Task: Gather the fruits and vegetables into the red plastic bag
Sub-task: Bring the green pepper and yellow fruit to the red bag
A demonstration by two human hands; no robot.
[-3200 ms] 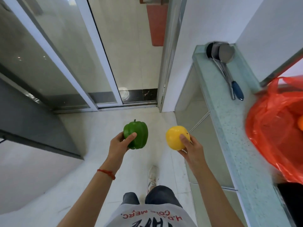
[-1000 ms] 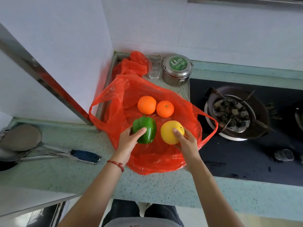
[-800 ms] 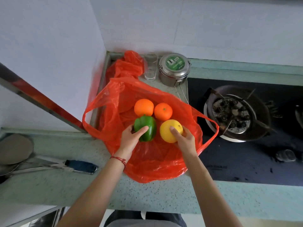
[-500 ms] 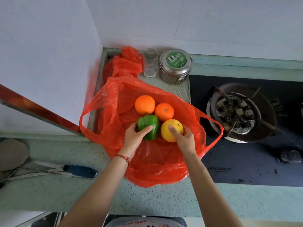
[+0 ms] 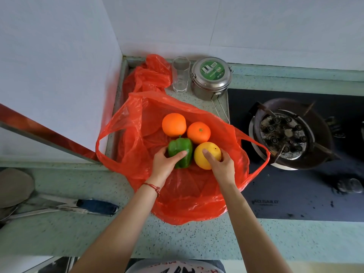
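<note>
lowering into the red plastic bag since a second ago; left hand grips green pepper, right hand grips yellow fruit; release pending.

Mouth of red plastic bag gapes wide upward; access from above and from counter edge unobstructed. Far side crowded: drinking glass and steel lidded tin stand just behind bag rim, a second crumpled red bag fills the wall corner. Gas burner flanks bag on right, blue-handled utensils lie on speckled countertop to left.
</note>
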